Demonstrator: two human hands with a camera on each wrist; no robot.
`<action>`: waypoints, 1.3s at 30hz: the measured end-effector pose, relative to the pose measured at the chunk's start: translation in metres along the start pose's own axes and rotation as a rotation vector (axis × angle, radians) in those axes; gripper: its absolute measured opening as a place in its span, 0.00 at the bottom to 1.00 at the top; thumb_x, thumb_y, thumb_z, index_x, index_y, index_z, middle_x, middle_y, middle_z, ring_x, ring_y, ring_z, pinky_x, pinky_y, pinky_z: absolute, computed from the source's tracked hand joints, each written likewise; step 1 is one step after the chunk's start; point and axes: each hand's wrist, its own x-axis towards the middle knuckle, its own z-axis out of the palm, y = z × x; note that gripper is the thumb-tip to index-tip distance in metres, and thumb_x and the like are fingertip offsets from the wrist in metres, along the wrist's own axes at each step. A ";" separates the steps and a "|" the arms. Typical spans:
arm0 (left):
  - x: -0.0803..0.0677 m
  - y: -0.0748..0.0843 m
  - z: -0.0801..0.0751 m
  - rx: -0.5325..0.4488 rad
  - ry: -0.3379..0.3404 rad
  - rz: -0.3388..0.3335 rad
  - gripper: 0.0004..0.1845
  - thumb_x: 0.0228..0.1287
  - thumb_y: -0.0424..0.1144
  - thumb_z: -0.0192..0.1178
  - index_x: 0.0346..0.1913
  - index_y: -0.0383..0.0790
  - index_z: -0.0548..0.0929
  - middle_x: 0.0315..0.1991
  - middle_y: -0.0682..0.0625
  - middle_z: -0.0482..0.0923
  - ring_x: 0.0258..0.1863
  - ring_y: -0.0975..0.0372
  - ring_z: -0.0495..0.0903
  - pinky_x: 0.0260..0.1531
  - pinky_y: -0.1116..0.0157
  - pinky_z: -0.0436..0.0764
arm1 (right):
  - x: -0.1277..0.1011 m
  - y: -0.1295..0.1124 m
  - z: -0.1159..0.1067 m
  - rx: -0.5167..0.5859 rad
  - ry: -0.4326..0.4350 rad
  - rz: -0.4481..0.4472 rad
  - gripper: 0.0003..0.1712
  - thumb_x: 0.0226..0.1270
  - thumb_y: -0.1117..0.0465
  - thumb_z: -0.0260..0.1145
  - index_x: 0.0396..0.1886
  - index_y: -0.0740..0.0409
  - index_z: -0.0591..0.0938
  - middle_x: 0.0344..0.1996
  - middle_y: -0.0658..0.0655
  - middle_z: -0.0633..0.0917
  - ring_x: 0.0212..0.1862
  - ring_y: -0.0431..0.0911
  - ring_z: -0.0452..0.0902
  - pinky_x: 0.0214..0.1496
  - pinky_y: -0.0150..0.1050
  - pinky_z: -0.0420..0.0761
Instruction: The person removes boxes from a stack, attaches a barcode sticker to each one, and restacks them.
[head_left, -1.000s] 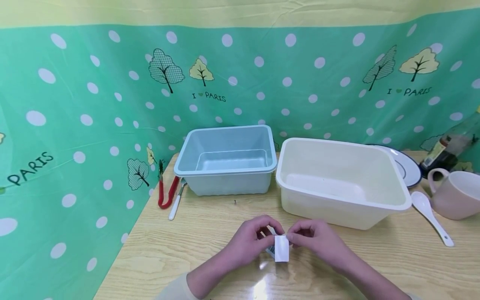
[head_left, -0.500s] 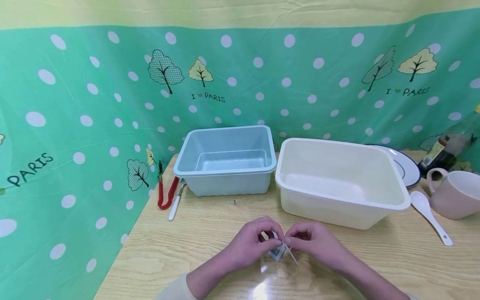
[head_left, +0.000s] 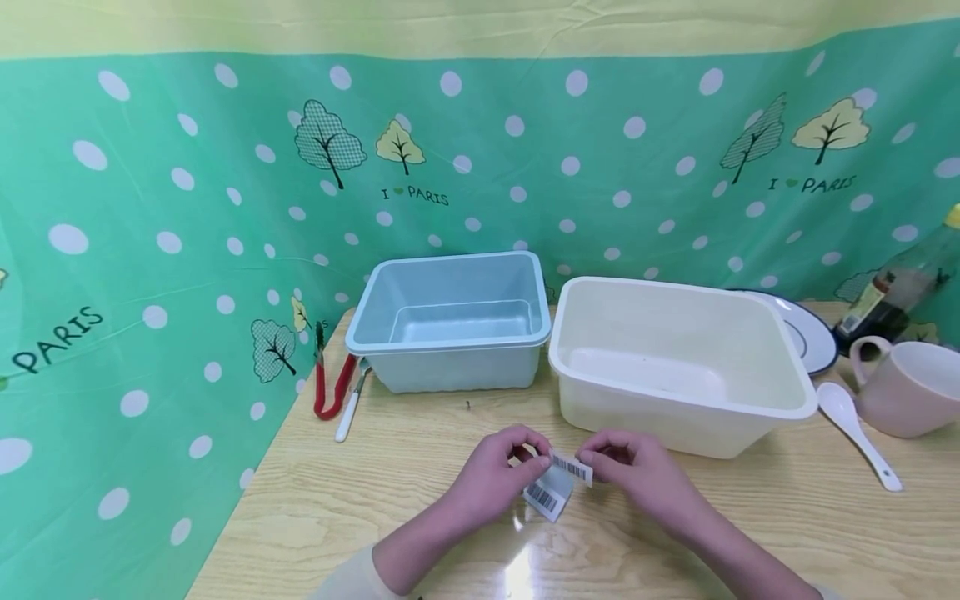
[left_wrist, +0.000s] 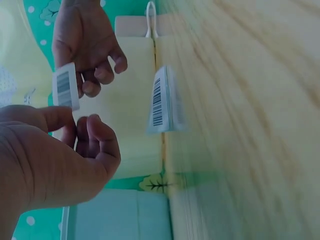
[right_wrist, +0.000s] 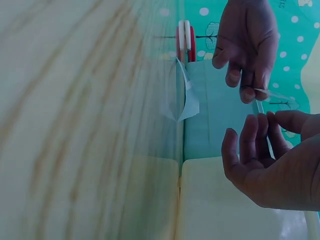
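Observation:
Both hands meet at the front middle of the table. My left hand (head_left: pixel 498 471) pinches one end of a small white barcode label (head_left: pixel 572 467) between thumb and finger. The fingertips of my right hand (head_left: pixel 641 471) are pinched at the label's other, upper right side; in the left wrist view the label (left_wrist: pixel 65 89) covers part of them. Below, on the tabletop, stands a second, bent barcode label (head_left: pixel 543 500); from the left, this bent label (left_wrist: pixel 159 100) shows its barcode side, and from the right its pale side.
Beyond the hands stand a blue bin (head_left: pixel 450 362) and a cream bin (head_left: pixel 660 421). Red-handled pliers (head_left: pixel 324 392) and a white-handled utensil (head_left: pixel 349 412) lie at left. A white spoon (head_left: pixel 858 437), pink mug (head_left: pixel 907 400), plate (head_left: pixel 810 329) and bottle (head_left: pixel 877 300) are at right.
The held label has turned from a blank white side, through edge-on, to its barcode side. My hands have moved slightly apart, and the bent label below shows more.

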 end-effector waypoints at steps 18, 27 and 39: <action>0.012 0.001 0.006 -0.042 0.101 -0.039 0.05 0.66 0.40 0.68 0.38 0.42 0.84 0.33 0.48 0.79 0.32 0.60 0.76 0.24 0.70 0.78 | -0.005 -0.001 0.000 -0.034 0.193 -0.028 0.07 0.64 0.60 0.74 0.38 0.58 0.86 0.34 0.53 0.85 0.35 0.46 0.79 0.33 0.35 0.79; 0.025 0.007 0.018 -0.006 0.130 -0.003 0.06 0.62 0.40 0.72 0.35 0.43 0.86 0.28 0.53 0.79 0.27 0.64 0.75 0.22 0.70 0.75 | -0.011 0.005 -0.006 -0.074 0.312 -0.028 0.06 0.63 0.62 0.75 0.37 0.58 0.87 0.31 0.53 0.85 0.31 0.42 0.77 0.29 0.33 0.76; 0.047 0.012 0.039 -0.031 0.124 0.037 0.03 0.62 0.37 0.70 0.37 0.42 0.88 0.30 0.57 0.79 0.24 0.68 0.73 0.23 0.73 0.73 | -0.019 0.008 -0.017 -0.107 0.394 0.073 0.11 0.66 0.59 0.73 0.44 0.59 0.87 0.34 0.56 0.85 0.31 0.45 0.77 0.27 0.34 0.76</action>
